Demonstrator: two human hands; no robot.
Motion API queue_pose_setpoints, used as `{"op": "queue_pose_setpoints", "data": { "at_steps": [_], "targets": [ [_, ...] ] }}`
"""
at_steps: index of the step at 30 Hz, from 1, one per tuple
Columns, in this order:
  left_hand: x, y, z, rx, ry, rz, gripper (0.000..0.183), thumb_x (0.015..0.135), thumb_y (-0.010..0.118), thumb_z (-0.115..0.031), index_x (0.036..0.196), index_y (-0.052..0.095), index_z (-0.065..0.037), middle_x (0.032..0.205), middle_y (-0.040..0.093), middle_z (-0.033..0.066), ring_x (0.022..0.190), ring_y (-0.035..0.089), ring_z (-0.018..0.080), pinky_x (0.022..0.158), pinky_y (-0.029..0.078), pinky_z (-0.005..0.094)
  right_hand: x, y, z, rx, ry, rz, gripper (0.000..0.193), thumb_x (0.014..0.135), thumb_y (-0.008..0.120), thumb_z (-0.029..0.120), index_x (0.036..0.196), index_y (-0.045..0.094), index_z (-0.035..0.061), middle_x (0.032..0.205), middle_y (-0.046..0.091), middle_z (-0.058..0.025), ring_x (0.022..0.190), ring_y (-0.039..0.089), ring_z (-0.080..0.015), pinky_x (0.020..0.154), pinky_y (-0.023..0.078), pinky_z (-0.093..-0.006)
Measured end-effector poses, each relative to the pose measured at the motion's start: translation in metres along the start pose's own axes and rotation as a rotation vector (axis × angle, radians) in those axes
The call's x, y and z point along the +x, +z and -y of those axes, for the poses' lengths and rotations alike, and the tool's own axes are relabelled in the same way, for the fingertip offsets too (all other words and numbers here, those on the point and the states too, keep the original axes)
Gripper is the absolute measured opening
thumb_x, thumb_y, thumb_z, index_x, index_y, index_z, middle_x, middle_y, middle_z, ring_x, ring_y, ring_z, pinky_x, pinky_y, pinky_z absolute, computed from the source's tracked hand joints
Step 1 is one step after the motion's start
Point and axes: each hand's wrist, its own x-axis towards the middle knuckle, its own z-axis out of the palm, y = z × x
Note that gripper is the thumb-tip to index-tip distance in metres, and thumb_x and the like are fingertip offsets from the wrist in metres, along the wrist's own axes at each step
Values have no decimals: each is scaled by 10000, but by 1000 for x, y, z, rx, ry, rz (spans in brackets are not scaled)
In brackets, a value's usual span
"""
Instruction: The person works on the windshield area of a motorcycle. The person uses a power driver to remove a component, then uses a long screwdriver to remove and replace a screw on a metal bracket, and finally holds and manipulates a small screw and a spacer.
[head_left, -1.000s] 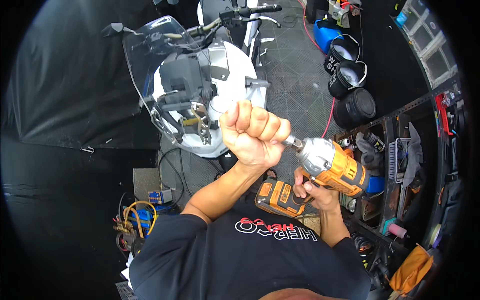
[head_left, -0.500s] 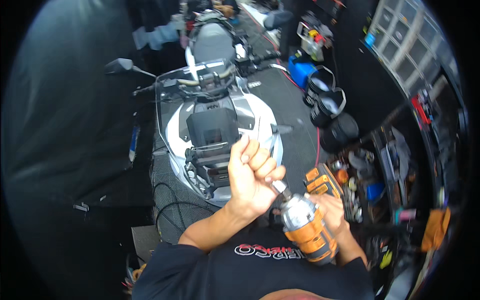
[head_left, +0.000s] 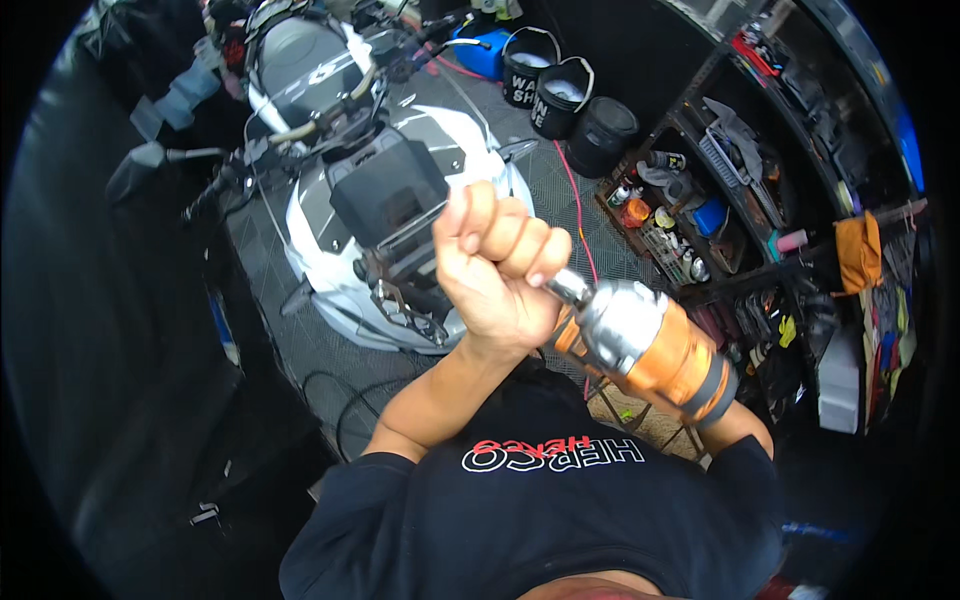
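Observation:
My left hand (head_left: 500, 262) is curled into a fist in front of my chest, fingers wrapped inward. Its little-finger side meets the silver socket (head_left: 568, 288) on the nose of an orange and grey impact driver (head_left: 660, 345). Whatever the fist may enclose is hidden. My right forearm (head_left: 738, 432) comes up behind the driver, and the tool covers my right hand, which grips it. Beyond my fist stands a white and grey motorcycle (head_left: 320, 265) with a dark front panel (head_left: 392, 190).
Black buckets (head_left: 562, 105) and a dark drum (head_left: 603, 135) line the right side. Shelves hold tools, bottles and a brush (head_left: 722, 160). A red hose (head_left: 572, 190) crosses the floor. An orange cloth (head_left: 858, 252) hangs at far right. A black cable (head_left: 350, 400) lies near the motorcycle.
My view has swung, so the motorcycle sits further up and left. The driver has tilted further toward the right, and its body now covers my right hand. My left fist stays at the socket.

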Motion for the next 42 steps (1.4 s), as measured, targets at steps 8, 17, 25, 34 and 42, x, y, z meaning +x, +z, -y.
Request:
{"op": "queue_pose_setpoints", "data": {
  "at_steps": [8,17,25,34,42],
  "targets": [
    [-71,-99,42,404,13,-670,274,1055,428,-335,1008,519,-81,793,459,7,764,506,143,779,494,343,-90,25,-53,186,107,70,499,758,762,146,1168,601,-88,1107,651,-232,955,668,-357,856,532,-455],
    [-129,-175,29,656,-21,-747,330,1058,362,-189,1355,393,-48,978,579,130,915,624,249,834,566,439,-155,103,-94,437,252,67,415,719,787,157,1078,672,-16,1109,666,-211,1028,655,-373,964,495,-472],
    [-126,-180,16,708,4,-746,317,1065,354,-185,1344,393,-40,974,584,136,861,632,220,803,594,413,-131,116,-80,444,155,-36,379,690,791,74,1032,666,-31,1048,664,-182,933,659,-354,838,546,-420],
    [-123,-182,16,673,54,-755,302,1062,375,-173,1329,407,-34,954,583,131,840,633,215,775,602,398,-122,116,-72,601,345,-10,330,696,786,24,1004,674,-5,1026,665,-160,908,661,-321,779,559,-365],
    [-122,-181,20,652,83,-767,348,1057,404,-190,1355,399,-9,967,558,113,852,592,197,797,585,387,-129,120,-68,1043,817,23,474,768,760,19,1210,595,-25,1095,680,-137,996,677,-198,848,546,-300]
  ]
}}
